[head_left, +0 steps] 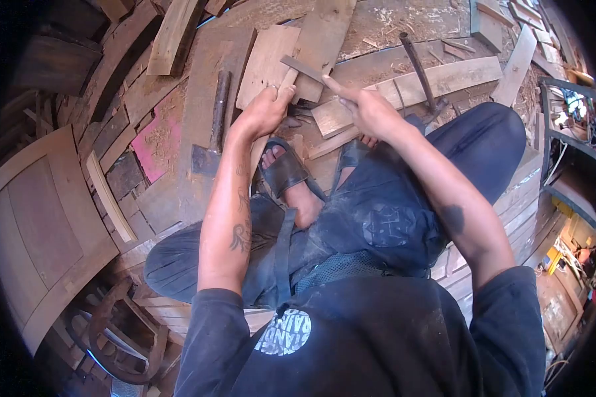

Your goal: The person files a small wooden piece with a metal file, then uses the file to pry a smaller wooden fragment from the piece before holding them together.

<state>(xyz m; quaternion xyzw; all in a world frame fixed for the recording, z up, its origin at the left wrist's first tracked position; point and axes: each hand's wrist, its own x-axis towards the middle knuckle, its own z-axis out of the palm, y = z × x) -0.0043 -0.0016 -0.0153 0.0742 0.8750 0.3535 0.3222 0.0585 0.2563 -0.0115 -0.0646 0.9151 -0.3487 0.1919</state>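
My left hand (266, 111) is closed around the pale wooden handle of a T-shaped tool, which looks like a hammer or small adze with a narrow dark head (302, 69). Its handle runs down past my wrist. My right hand (371, 114) has its index finger stretched out to the right end of that head, at or touching it. The other fingers are curled, and nothing shows in them. Beneath the tool lies a light wooden board (266, 56). Under my right hand is a curved plank (444, 81).
A dark-handled axe-like tool (220, 109) lies left of my hands. Another dark-handled tool (417, 69) leans by the curved plank. My sandalled foot (288, 169) is just below the work. A panelled wooden door (43, 212) stands at left; shelving (573, 152) is at right.
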